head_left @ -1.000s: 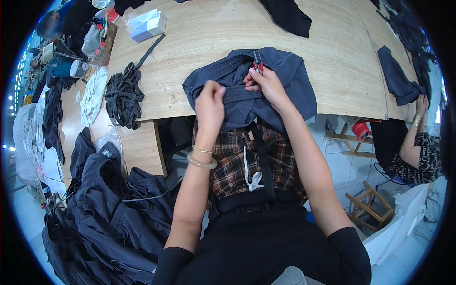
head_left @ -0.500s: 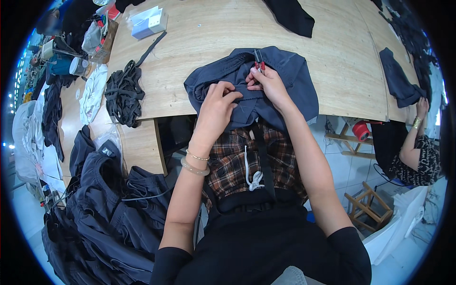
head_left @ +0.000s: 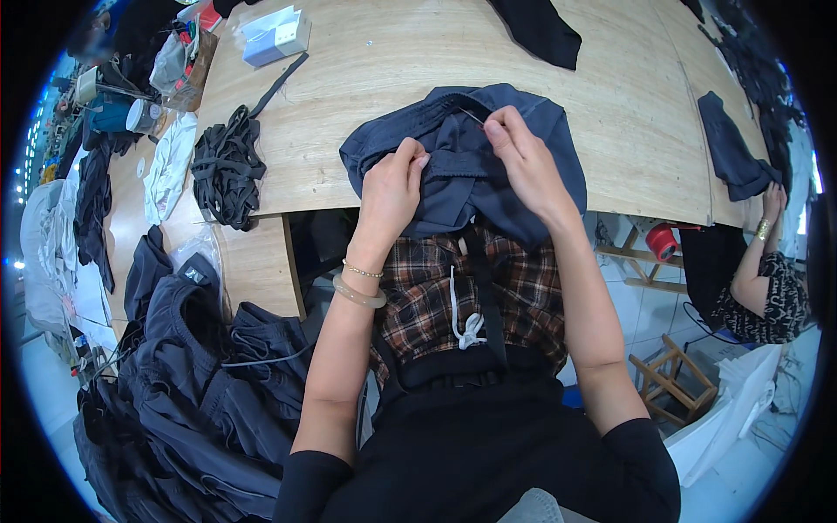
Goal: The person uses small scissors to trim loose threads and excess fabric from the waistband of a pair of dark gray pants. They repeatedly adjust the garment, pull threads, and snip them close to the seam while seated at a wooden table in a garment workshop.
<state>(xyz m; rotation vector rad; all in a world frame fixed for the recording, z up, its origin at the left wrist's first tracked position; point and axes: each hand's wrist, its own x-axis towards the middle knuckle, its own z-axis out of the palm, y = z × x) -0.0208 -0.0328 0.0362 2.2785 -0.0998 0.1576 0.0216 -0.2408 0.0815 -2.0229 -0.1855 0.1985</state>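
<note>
A dark blue garment [head_left: 549, 148] with a gathered, elastic-looking band lies bunched at the table's near edge, partly hanging over my lap. My left hand [head_left: 394, 181] is closed, pinching the band's cloth between thumb and fingers. My right hand [head_left: 525, 157] is over the garment's right part, its fingers curled round small red-handled thread snips [head_left: 472, 115]. Only the snips' thin metal tip and a bit of red show; the rest is hidden by the hand. Whether the right fingers also grip cloth, I cannot tell.
A tangle of black straps [head_left: 228, 170] lies on the wooden table [head_left: 323, 113], near a tissue box [head_left: 275, 37] and white cloth [head_left: 171, 166]. Dark garments [head_left: 205, 375] are heaped at lower left. At far right, another person's hand [head_left: 772, 202] touches a dark cloth piece [head_left: 737, 157].
My right hand has shifted right and turned, so the snips now point up-left and are mostly covered. The left hand has risen slightly, and the band between the hands is stretched straighter.
</note>
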